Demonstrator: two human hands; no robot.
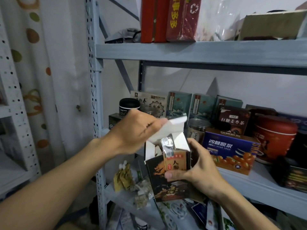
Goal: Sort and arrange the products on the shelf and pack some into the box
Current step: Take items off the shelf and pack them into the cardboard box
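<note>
My left grip [137,131] pinches the white flap [167,128] of the open box [164,185] at frame centre. My right grip [197,165] clasps the box, thumb pressing a sachet [174,159] against its front, before the shelf [199,50].

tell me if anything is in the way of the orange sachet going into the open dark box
Nothing visible blocks it. The left hand pinches the white lid flap up and back, clear of the mouth of the dark box. The right hand grips the box and the orange sachet, which stands at that opening.
</note>
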